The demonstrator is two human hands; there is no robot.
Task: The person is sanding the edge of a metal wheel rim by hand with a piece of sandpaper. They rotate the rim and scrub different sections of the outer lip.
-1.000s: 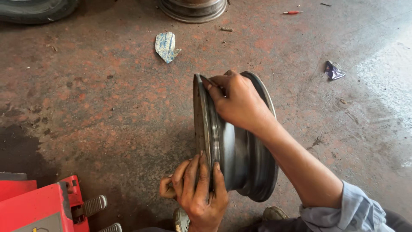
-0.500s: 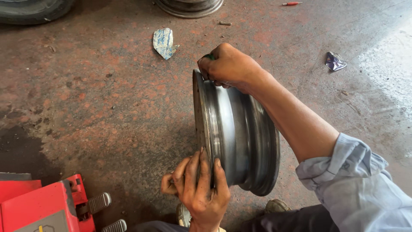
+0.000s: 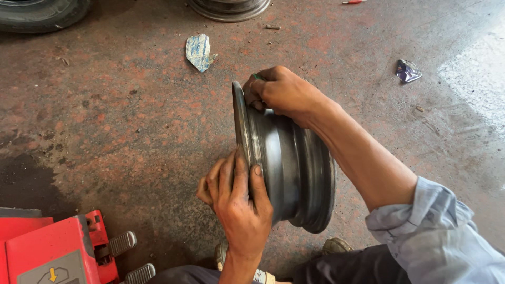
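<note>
Standing on edge on the floor (image 3: pixel 105 121), steel wheel rim (image 3: pixel 294 168) has its axis level. My left hand (image 3: pixel 239 202) clamps the near flange; my right hand (image 3: pixel 281 94) grips the top edge, pinching something small and green, unidentifiable.

**Around the stained workshop floor**

A red machine (image 3: pixel 50 252) with two metal pedals (image 3: pixel 122 243) is sitting at the lower left; a torn blue-and-white scrap (image 3: pixel 198 51) is lying on the reddish concrete floor (image 3: pixel 115 121); a purple wrapper (image 3: pixel 407 70) is lying at right; a tyre (image 3: pixel 42 13) and another metal rim (image 3: pixel 230 8) are showing along the top edge.
</note>
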